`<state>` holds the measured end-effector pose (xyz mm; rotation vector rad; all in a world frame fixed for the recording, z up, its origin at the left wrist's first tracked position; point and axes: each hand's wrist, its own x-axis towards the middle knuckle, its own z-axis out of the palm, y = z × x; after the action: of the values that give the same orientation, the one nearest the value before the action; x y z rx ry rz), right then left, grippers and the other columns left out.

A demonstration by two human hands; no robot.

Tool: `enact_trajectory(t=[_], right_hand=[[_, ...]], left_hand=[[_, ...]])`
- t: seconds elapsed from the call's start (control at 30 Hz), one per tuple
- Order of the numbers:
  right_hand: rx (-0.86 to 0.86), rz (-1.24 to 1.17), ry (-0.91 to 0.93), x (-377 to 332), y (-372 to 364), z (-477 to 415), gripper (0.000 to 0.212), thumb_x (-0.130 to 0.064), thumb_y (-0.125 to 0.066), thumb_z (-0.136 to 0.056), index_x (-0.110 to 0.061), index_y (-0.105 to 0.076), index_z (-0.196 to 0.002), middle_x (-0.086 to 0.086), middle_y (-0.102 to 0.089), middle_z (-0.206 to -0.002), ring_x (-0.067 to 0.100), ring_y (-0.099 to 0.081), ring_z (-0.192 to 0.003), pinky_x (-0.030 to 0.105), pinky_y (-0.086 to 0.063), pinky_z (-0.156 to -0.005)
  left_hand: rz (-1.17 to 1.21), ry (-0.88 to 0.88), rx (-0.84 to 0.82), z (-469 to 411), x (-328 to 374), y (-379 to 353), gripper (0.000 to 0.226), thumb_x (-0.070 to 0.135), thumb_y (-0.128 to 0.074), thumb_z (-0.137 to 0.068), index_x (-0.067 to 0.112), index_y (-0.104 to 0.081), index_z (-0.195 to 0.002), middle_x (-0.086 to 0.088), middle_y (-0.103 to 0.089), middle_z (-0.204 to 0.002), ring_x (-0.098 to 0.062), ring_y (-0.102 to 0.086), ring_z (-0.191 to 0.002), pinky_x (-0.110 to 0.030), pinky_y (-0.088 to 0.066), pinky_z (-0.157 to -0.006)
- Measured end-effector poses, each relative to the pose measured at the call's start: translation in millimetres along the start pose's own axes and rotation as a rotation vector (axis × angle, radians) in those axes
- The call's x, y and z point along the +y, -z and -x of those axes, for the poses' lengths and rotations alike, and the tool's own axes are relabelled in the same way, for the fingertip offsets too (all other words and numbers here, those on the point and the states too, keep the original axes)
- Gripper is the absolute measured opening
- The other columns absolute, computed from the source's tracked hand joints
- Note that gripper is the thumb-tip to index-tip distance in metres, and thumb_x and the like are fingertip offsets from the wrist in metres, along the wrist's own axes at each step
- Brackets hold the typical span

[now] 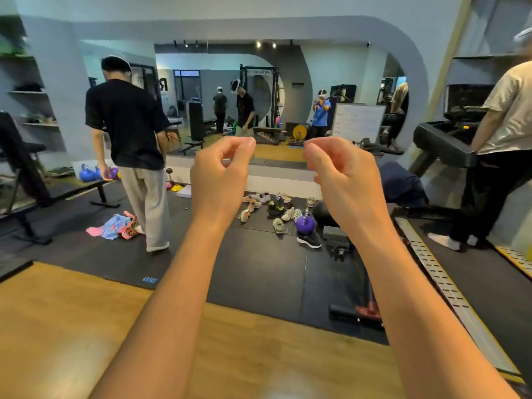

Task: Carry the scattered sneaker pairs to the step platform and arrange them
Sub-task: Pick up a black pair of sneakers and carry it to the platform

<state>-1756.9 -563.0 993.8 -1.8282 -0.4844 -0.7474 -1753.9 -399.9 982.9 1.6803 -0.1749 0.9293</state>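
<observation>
**Sneakers ahead, both hands empty**

Head view: we see the left hand (218,174) and the right hand (345,180) held up, fingers curled in, gripping nothing. The sneakers (273,210) lie scattered on the black mat (259,269), well ahead of and below both hands, slightly toward the right one. They point every which way around a purple kettlebell (305,224). Our wrists border the cluster and may hide shoes. Pairs are too small to match, and we cannot tell which object is the step platform.

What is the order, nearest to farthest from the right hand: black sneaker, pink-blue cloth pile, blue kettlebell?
1. black sneaker, on the mat ahead of the right hand.
2. cloth pile, left on the mat.
3. blue kettlebell, far left, farther back.
</observation>
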Motion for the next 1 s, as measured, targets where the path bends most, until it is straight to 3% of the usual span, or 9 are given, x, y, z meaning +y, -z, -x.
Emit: enact_trajectory(t=[0.2, 0.43, 0.67, 1.0], right_hand=[[-0.011, 0.028, -0.019, 78.0, -70.5, -87.2, 0.017, -0.033, -0.054, -0.096, -0.026, -0.067, -0.105, -0.020, -0.065, -0.091, -0.003, -0.062, -0.088, 0.033, -0.057, -0.081], [0.007, 0.059, -0.057, 161.1, -126.1, -196.2, 0.013, -0.030, -0.053, -0.096, -0.029, -0.065, -0.103, -0.021, -0.064, -0.090, 0.001, -0.062, -0.090, 0.036, -0.055, -0.085], [-0.009, -0.003, -0.086, 274.6, -213.8, -292.1, 0.018, -0.028, -0.053, -0.096, -0.021, -0.067, -0.106, -0.014, -0.065, -0.091, 0.002, -0.062, -0.090, 0.037, -0.055, -0.085], [-0.051, -0.044, -0.118, 409.3, -325.7, -467.2, 0.021, -0.026, -0.052, -0.097, -0.018, -0.067, -0.109, -0.009, -0.066, -0.098, 0.004, -0.062, -0.095, 0.034, -0.055, -0.086]], left_hand=[[0.017, 0.014, -0.016, -100.2, -93.9, -31.5, 0.024, 0.043, -0.053, -0.088, 0.029, -0.071, -0.095, 0.010, -0.071, -0.094, -0.014, -0.065, -0.093, -0.048, -0.053, -0.088], [0.027, 0.013, -0.066, -213.4, -182.0, -87.5, 0.020, 0.038, -0.053, -0.091, 0.028, -0.071, -0.093, 0.013, -0.070, -0.088, -0.008, -0.063, -0.087, -0.044, -0.054, -0.086], [-0.030, 0.001, -0.127, -309.7, -295.3, -147.8, 0.017, 0.034, -0.054, -0.094, 0.026, -0.070, -0.094, 0.015, -0.067, -0.085, -0.007, -0.064, -0.086, -0.042, -0.055, -0.083], [-0.105, 0.031, -0.082, -478.9, -440.6, -205.5, 0.023, 0.034, -0.055, -0.093, 0.019, -0.072, -0.098, 0.008, -0.069, -0.088, -0.010, -0.065, -0.088, -0.043, -0.055, -0.084]])
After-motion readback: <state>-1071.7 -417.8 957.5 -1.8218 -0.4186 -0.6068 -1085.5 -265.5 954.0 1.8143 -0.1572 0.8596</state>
